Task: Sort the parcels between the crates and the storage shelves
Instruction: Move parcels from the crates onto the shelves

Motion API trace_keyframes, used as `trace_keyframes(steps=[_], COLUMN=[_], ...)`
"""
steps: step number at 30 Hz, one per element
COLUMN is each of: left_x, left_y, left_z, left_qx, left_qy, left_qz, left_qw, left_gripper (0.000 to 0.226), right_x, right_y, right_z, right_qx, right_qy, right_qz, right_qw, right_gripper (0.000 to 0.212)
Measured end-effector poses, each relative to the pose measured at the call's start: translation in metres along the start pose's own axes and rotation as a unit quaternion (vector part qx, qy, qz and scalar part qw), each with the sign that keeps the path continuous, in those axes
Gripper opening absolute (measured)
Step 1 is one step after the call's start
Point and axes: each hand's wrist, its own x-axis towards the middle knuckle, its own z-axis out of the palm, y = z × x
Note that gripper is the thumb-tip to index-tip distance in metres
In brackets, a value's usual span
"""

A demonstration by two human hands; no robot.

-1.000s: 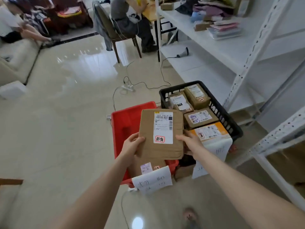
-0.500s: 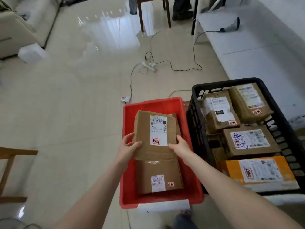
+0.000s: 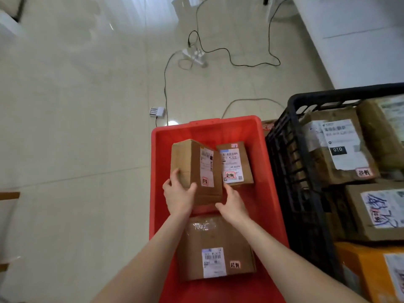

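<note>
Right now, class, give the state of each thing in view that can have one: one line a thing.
held parcel: held tilted over the red crate's floor, label side facing right.
left hand: grips the held parcel's left side.
right hand: straight fingers against its right edge.
small parcel: flat at the crate's far end, label up.
near parcel: flat, label up, taped shut.
black crate: packed with parcels.

near crate: bright red
side crate: black lattice
held parcel: plain brown, white label
corner box: orange
floor: pale cream, glossy
</note>
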Motion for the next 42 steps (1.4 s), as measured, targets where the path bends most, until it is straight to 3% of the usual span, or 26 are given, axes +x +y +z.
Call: trace_keyframes(steps=[4,12,16,21,28,33,38,42], left_x=[0.034,0.081,0.077,0.065,0.006,-0.041,-0.095,-0.156], left_y=[-0.010,-0.036,-0.035,-0.029,0.011,0.071,0.140,0.193], left_z=[0.019,0.040,0.061,0.050,0.018,-0.008,-0.023,-0.020], left_qx=[-0.008,0.175,0.214,0.257,0.369,0.390,0.425,0.429], left_qy=[-0.037,-0.053,-0.048,-0.083,-0.135,-0.140,-0.123,-0.113], left_qz=[0.003,-0.014,-0.029,-0.001,0.168,0.284,0.413,0.514], left_qw=[0.999,0.983,0.975,0.963,0.904,0.865,0.796,0.734], left_gripper=[0.063,0.059,0.071,0.068,0.057,0.065,0.077,0.074], right_x=[0.026,0.060,0.065,0.051,-0.005,-0.068,-0.142,-0.210], right_y=[0.002,0.010,0.017,0.018,-0.009,-0.033,-0.032,-0.009], right_z=[0.005,0.016,0.024,0.013,-0.031,-0.080,-0.135,-0.181], right_qx=[-0.083,-0.217,-0.237,-0.231,-0.209,-0.190,-0.162,-0.137], right_qy=[0.003,-0.009,-0.012,-0.004,0.040,0.106,0.199,0.282], right_qz=[-0.020,-0.035,-0.037,-0.024,-0.018,-0.027,-0.016,0.015], right_qw=[0.996,0.976,0.971,0.973,0.977,0.976,0.966,0.950], right_gripper=[0.072,0.076,0.075,0.072,0.072,0.069,0.068,0.064])
